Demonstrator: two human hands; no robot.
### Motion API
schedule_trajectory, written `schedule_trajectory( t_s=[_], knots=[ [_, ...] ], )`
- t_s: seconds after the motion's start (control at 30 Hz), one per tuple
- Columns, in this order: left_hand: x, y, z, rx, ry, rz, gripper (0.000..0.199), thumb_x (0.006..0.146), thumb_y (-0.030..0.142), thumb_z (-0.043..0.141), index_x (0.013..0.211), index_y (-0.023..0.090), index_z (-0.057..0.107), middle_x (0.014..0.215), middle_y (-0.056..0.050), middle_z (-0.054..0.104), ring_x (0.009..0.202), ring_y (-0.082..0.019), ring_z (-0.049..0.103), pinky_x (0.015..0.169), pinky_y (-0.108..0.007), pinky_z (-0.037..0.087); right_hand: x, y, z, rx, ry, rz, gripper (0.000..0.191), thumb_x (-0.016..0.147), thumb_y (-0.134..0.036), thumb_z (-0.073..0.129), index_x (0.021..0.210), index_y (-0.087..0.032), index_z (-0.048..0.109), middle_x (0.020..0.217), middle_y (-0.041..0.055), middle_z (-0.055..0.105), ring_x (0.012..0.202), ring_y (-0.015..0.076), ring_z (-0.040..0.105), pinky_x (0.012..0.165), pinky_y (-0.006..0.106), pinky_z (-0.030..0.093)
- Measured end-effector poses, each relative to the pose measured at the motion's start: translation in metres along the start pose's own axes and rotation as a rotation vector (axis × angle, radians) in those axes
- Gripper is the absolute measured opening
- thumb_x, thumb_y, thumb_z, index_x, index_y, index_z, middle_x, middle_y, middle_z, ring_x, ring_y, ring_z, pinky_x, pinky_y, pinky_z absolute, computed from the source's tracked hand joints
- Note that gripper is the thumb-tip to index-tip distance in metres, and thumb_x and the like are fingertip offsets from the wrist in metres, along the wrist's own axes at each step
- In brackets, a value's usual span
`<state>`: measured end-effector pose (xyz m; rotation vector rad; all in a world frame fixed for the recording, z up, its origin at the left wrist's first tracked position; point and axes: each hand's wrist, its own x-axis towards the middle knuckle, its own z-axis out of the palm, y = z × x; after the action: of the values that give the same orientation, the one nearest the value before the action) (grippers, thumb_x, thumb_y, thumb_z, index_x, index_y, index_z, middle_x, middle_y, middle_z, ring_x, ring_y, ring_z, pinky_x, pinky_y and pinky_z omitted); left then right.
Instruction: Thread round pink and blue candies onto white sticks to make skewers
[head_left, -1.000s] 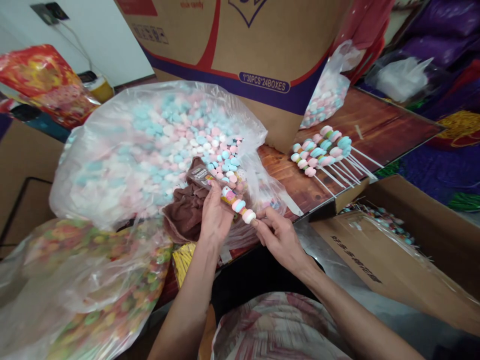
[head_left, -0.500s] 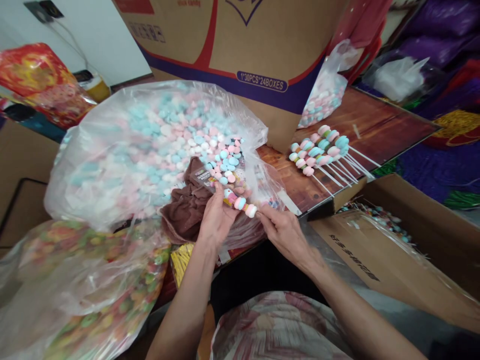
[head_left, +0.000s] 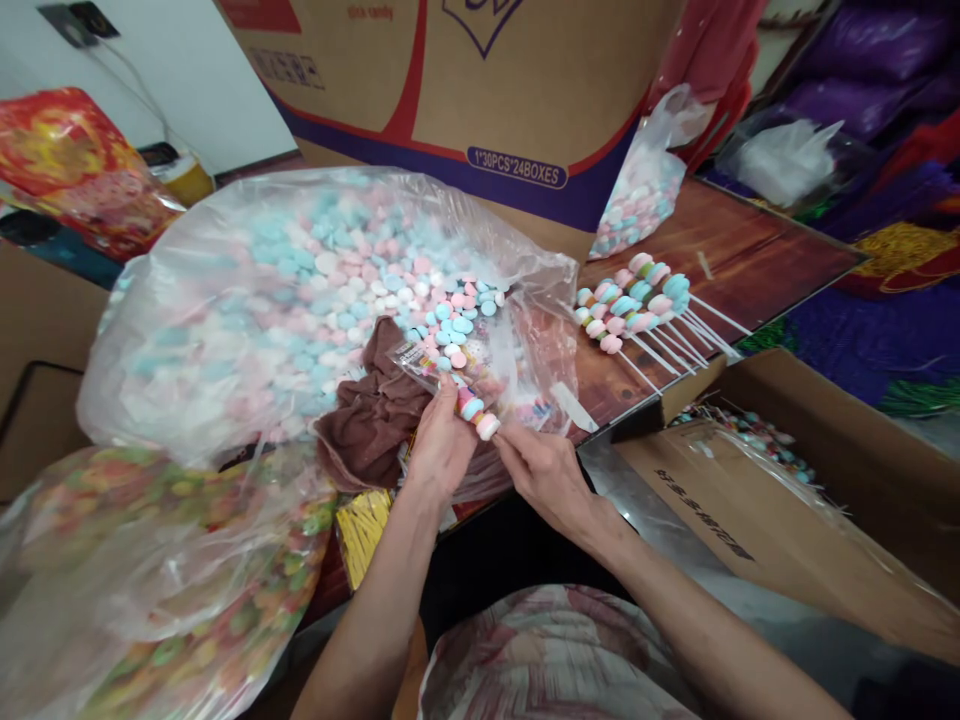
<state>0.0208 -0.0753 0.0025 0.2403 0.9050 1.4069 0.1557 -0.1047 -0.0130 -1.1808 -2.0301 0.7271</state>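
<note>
My left hand (head_left: 442,445) is closed, with its thumb on top, around a printed clear wrapper (head_left: 418,362) and the candy skewer (head_left: 471,408) at it. Pink, blue and white pieces of the skewer stick out toward the right. Against the pale end piece, my right hand (head_left: 536,465) has its fingers pinched together; the stick itself is hidden there. Behind the hands lies a large clear bag (head_left: 217,320) of pastel candies, its mouth spread open. A brown cloth (head_left: 364,420) rests beside my left hand.
Finished-looking candy skewers (head_left: 634,300) lie piled at the right of the wooden table (head_left: 780,240). An open carton (head_left: 720,490) sits below. A bag of fruit-coloured rings (head_left: 172,570) and yellow ties (head_left: 364,525) are at left. A large cardboard box (head_left: 360,110) stands behind.
Both hands have shifted slightly down and left with the candy skewer. It tilts more downward, and less of it shows past my left thumb.
</note>
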Motion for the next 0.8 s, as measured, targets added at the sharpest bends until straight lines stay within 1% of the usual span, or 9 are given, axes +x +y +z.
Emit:
schedule_trajectory(
  t_s=[0.13,0.27,0.37,0.43,0.5,0.57,0.67,0.73,0.8],
  knots=[
    [-0.001,0.004,0.001,-0.020,0.004,-0.067,0.030,0.093,0.046,0.059,0.092,0.016,0.064,0.083,-0.005,0.071,0.094,-0.020,0.072,0.088,-0.033,0.057,0.005,-0.008,-0.007,0.618,-0.130,0.270,0.029,0.097,-0.032,0.049,0.070,-0.020,0.050,0.052,-0.0050,0.047,0.047,0.0090,0.038,0.048,0.023,0.028],
    [-0.002,0.001,0.003,-0.021,-0.005,-0.047,0.030,0.090,0.048,0.064,0.093,0.018,0.063,0.080,-0.003,0.071,0.092,-0.020,0.073,0.083,-0.030,0.057,0.007,-0.014,-0.005,1.191,-0.238,0.527,0.025,0.090,-0.040,0.060,0.079,-0.018,0.056,0.047,-0.0097,0.042,0.036,0.0044,0.020,0.039,0.020,0.012],
    [-0.005,-0.002,0.005,-0.005,-0.023,-0.032,0.034,0.088,0.051,0.064,0.096,0.019,0.063,0.083,-0.003,0.072,0.089,-0.019,0.073,0.080,-0.028,0.058,0.007,-0.016,-0.001,1.446,-0.271,0.589,0.025,0.084,-0.039,0.069,0.081,-0.016,0.059,0.047,-0.0119,0.040,0.033,0.0015,0.016,0.037,0.019,0.013],
    [-0.006,-0.002,0.006,0.013,-0.032,-0.022,0.036,0.087,0.053,0.065,0.092,0.018,0.063,0.082,-0.004,0.071,0.088,-0.019,0.073,0.077,-0.028,0.058,0.006,-0.017,0.002,1.522,-0.274,0.610,0.025,0.081,-0.038,0.072,0.081,-0.016,0.060,0.047,-0.0129,0.038,0.033,0.0007,0.014,0.036,0.018,0.014],
    [-0.008,-0.001,0.005,0.035,-0.055,-0.018,0.035,0.086,0.051,0.067,0.088,0.016,0.064,0.080,-0.004,0.071,0.087,-0.020,0.073,0.073,-0.026,0.058,0.007,-0.016,0.002,1.497,-0.250,0.607,0.025,0.082,-0.039,0.071,0.080,-0.016,0.060,0.046,-0.0129,0.037,0.033,0.0011,0.014,0.036,0.018,0.015],
    [-0.008,0.000,0.005,0.046,-0.099,-0.024,0.031,0.085,0.046,0.071,0.085,0.016,0.065,0.077,-0.003,0.070,0.087,-0.020,0.073,0.068,-0.024,0.057,0.009,-0.014,0.001,1.344,-0.194,0.575,0.025,0.086,-0.040,0.066,0.079,-0.017,0.058,0.046,-0.0116,0.039,0.032,0.0024,0.017,0.036,0.019,0.014],
    [-0.009,-0.002,0.004,0.033,-0.144,-0.026,0.021,0.083,0.035,0.074,0.083,0.015,0.065,0.078,-0.003,0.071,0.086,-0.019,0.073,0.070,-0.023,0.057,0.012,-0.009,-0.004,0.905,-0.097,0.413,0.027,0.093,-0.039,0.055,0.073,-0.019,0.054,0.048,-0.0075,0.045,0.037,0.0061,0.029,0.040,0.021,0.021],
    [-0.009,-0.004,0.005,0.036,-0.143,-0.037,0.017,0.081,0.029,0.075,0.083,0.015,0.066,0.082,-0.004,0.072,0.087,-0.018,0.072,0.078,-0.026,0.057,0.012,-0.007,-0.005,0.562,-0.027,0.244,0.028,0.095,-0.033,0.050,0.071,-0.020,0.051,0.055,-0.0044,0.048,0.046,0.0090,0.038,0.048,0.023,0.030],
    [-0.010,-0.006,0.005,0.056,-0.147,-0.068,0.018,0.080,0.029,0.076,0.087,0.014,0.068,0.084,-0.005,0.073,0.090,-0.020,0.072,0.085,-0.030,0.057,0.012,-0.006,-0.004,0.283,0.047,0.115,0.025,0.095,-0.027,0.045,0.072,-0.020,0.051,0.061,-0.0020,0.049,0.054,0.0114,0.042,0.056,0.025,0.033]
  ],
)
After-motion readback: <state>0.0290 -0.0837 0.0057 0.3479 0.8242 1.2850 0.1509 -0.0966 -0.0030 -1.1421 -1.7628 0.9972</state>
